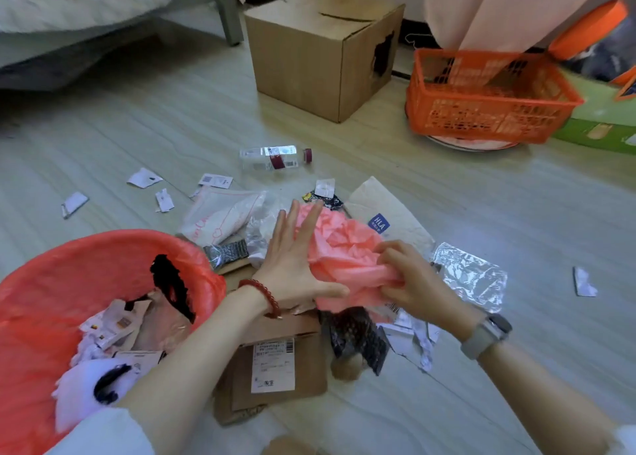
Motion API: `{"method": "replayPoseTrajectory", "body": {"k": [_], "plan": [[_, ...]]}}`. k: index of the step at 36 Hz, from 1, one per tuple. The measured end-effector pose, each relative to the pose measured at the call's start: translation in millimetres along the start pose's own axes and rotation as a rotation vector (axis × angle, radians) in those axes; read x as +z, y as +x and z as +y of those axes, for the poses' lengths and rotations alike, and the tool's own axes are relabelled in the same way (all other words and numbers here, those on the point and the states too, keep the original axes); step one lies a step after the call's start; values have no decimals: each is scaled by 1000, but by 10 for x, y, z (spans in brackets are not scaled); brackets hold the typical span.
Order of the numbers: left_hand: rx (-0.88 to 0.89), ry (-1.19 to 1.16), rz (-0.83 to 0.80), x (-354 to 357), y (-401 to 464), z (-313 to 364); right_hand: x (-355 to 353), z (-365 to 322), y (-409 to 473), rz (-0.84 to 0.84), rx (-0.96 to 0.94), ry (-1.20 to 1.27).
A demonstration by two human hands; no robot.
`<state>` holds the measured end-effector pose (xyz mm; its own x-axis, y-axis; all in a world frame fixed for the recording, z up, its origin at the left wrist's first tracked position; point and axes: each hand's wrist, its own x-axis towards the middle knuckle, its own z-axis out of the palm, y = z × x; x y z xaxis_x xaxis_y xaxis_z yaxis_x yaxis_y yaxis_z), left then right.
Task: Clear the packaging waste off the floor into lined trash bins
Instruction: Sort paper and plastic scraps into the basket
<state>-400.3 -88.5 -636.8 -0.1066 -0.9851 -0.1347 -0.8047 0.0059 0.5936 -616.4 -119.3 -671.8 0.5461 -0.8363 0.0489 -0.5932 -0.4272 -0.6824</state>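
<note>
So the pink plastic bag [339, 248] sat crumpled on the floor [481, 193] mid-pile, just beside the red-lined trash bin [51, 282]. Right hand [409, 279] pinched its edge, left hand [292, 261] lay flat-fingered against it.
</note>
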Motion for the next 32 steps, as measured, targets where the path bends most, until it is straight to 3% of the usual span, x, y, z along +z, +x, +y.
{"method": "replayPoseTrajectory", "body": {"k": [5,7,9,13,17,20,23,25,27,29,32], "plan": [[-70,-721,-109,-113,-92,1,54,-354,-52,168,79,537],[-41,-863,-199,-105,-145,20,115,-511,17,191,102,726],[-8,-924,-178,-112,-172,50,155,-646,81,208,88,835],[63,-910,4,-205,-254,105,168,-731,97,216,-13,832],[82,-1005,66,-269,-316,106,122,-693,79,215,-27,583],[16,-1180,100,-317,-323,132,62,-719,127,53,99,618],[-5,-1257,112,-339,-317,152,11,-792,168,-241,151,1046],[-47,-1236,205,-366,-300,107,4,-889,186,-414,143,1109],[13,-1052,348,-404,-292,47,60,-964,205,-472,181,1147],[190,-649,435,-428,-313,4,132,-1029,230,-481,251,1241],[350,-26,426,-433,-425,-17,188,-1083,259,-486,305,1407]]}}
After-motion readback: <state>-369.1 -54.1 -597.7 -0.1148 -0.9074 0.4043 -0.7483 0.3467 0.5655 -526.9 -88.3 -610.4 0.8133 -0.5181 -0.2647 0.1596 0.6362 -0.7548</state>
